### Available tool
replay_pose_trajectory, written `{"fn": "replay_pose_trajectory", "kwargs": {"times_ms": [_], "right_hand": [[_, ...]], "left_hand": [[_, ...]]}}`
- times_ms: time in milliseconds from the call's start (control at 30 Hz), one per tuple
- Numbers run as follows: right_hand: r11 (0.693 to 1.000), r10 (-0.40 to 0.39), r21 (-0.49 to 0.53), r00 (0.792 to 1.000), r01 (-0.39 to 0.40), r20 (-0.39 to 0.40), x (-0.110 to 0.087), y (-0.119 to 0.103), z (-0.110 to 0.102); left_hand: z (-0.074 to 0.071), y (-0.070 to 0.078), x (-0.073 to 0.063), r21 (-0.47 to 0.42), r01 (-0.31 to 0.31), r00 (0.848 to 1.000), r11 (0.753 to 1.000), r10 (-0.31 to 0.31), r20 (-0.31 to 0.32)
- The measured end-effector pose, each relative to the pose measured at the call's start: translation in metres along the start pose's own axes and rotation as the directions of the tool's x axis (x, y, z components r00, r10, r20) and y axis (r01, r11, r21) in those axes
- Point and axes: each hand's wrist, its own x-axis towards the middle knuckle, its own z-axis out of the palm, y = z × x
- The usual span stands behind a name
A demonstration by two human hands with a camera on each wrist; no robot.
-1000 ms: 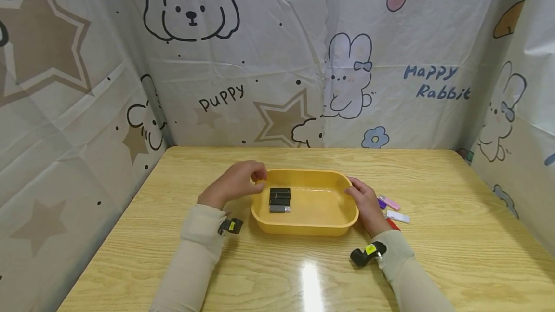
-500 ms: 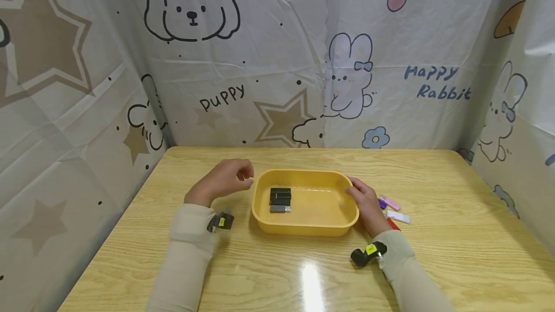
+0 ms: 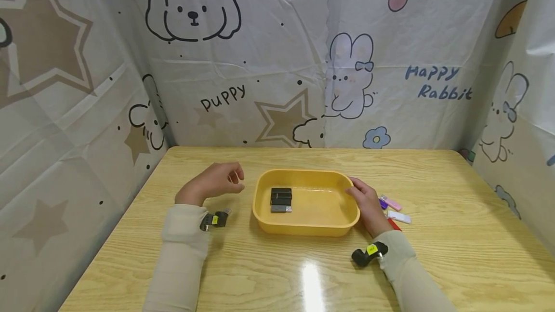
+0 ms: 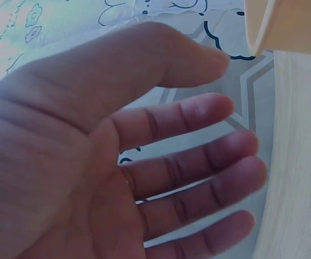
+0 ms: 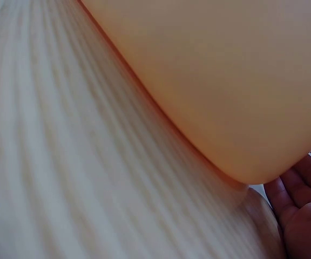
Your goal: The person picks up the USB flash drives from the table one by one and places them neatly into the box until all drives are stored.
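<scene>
A yellow plastic tray (image 3: 305, 230) stands on the table in the head view. Several dark USB flash drives (image 3: 281, 201) lie side by side in its left part, the front one grey with a metal plug. My right hand (image 3: 368, 208) holds the tray's right end, thumb over the rim and fingers outside. In the right wrist view that hand (image 5: 306, 210) meets the tray wall (image 5: 225, 91) at the lower right. To the left of the tray, apart from it, my left hand (image 3: 212, 182) hovers with loosely bent fingers. The left wrist view shows that hand (image 4: 117, 135) holding nothing.
Right of the tray, partly behind the right hand, lie a pink stick (image 3: 391, 202), a purple one (image 3: 383, 204), a white one (image 3: 399, 216) and a red piece (image 3: 394, 225). Printed cloth (image 3: 269, 61) hangs around the wooden table (image 3: 260, 273).
My left hand has moved left, from the tray's left rim to a spot away from it. The right hand, the tray and the drives stay where they were.
</scene>
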Motion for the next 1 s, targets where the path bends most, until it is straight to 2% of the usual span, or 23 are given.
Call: {"fn": "replay_pose_trajectory", "kwargs": {"times_ms": [233,467,667,1000], "right_hand": [[1.0,-0.006,-0.015,1.0,0.006,-0.001,0.0001,0.0008,-0.0007],[1.0,-0.007,-0.013,1.0,0.007,-0.001,0.0011,0.0001,-0.0006],[1.0,-0.005,-0.001,1.0,0.005,0.01,0.0003,0.0002,-0.0007],[1.0,-0.001,-0.011,1.0,0.001,0.002,0.0009,0.0012,-0.0015]], "left_hand": [[-0.0022,-0.0004,-0.0034,0.037,0.084,0.996,0.996,-0.085,0.041],[-0.0045,0.0024,-0.0078,0.082,0.171,0.983,0.982,-0.175,0.053],[-0.0041,0.0032,-0.0087,0.121,0.242,0.966,0.963,-0.251,0.061],[-0.0009,-0.0019,-0.0067,0.162,0.297,0.941,0.941,-0.317,0.119]]}}
